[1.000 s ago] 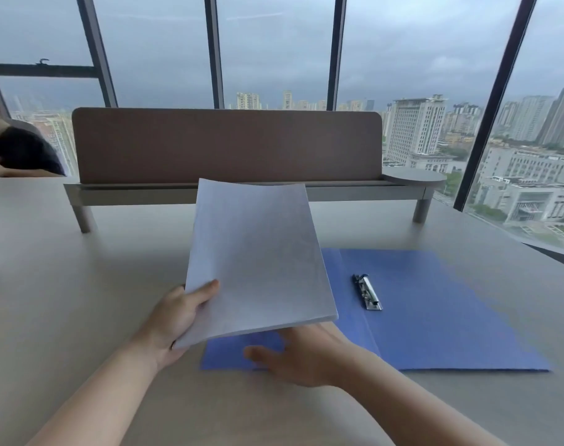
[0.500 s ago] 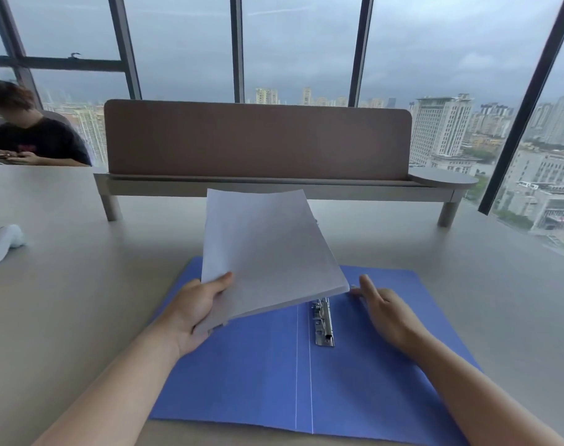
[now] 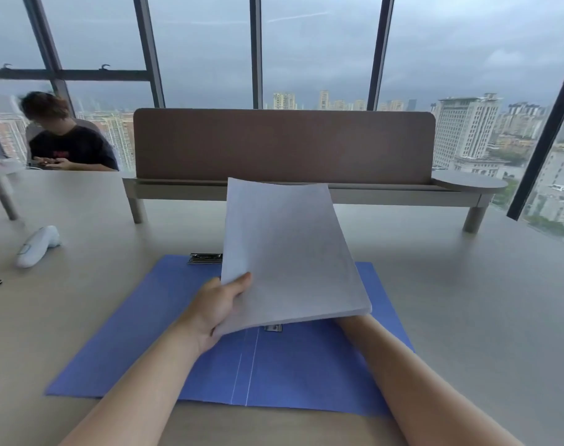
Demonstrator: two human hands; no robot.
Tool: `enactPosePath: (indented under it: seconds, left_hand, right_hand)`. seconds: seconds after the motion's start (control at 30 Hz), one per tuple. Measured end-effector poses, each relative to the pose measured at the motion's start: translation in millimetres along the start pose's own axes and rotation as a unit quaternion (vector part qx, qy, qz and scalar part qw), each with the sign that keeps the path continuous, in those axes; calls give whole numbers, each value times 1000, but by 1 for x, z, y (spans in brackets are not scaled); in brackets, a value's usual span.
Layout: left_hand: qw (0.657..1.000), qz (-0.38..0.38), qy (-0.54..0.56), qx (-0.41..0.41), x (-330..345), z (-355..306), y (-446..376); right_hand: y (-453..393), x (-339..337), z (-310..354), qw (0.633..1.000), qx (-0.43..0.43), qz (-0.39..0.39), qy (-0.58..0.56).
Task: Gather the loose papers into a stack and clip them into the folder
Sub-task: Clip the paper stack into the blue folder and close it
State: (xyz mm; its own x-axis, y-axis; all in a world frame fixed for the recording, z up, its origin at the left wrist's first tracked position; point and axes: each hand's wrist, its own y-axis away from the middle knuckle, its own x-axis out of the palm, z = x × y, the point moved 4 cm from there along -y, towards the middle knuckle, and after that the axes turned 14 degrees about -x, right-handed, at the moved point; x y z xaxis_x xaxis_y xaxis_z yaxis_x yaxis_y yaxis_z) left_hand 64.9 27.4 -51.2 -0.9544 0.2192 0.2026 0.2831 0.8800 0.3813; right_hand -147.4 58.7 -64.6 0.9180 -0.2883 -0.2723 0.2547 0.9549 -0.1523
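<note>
While the broad grey desk [image 3: 467, 300] fills most of the head view, with a brown divider panel [image 3: 283, 146] across its far side, the open blue folder [image 3: 145, 333] lies flat just in front of the person, its spine crease running away from the body. Above it the stack of papers [image 3: 290, 252] is held tilted, near edge low and far edge raised, its long axis pointing away and slightly left. The left hand [image 3: 219, 307] pinches the stack's lower left corner, thumb on top and fingers closed beneath. The right forearm [image 3: 412, 375] reaches under the sheets, so the right hand is hidden and its fingers cannot be judged; it probably works the spine clip [image 3: 273, 327], of which only a metal sliver shows just below the stack's near edge. A second metal clip [image 3: 205, 258] sits at the folder's far edge, left of the papers. The coming move likely turns on this: the clip lies directly beneath the lifted stack, nearer the hidden right hand, so the papers must come down onto it squarely. A white handheld device [image 3: 37, 246] rests well off to the left.
</note>
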Motion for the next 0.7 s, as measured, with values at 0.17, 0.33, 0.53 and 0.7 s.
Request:
enactPosePath:
  seconds: [0.17, 0.33, 0.53, 0.7]
  left_hand:
    - [997, -22, -74, 20, 3, 3, 0]
    - [988, -20, -147, 43, 19, 7, 4]
    - [988, 25, -140, 60, 21, 2, 5]
    - [989, -2, -126, 73, 12, -3, -6]
  right_hand:
    - [-7, -46, 4, 932, 72, -5, -355]
    - [-4, -63, -15, 954, 110, 86, -265]
    - [0, -74, -14, 976, 93, 39, -192]
    - [0, -94, -12, 990, 95, 17, -105]
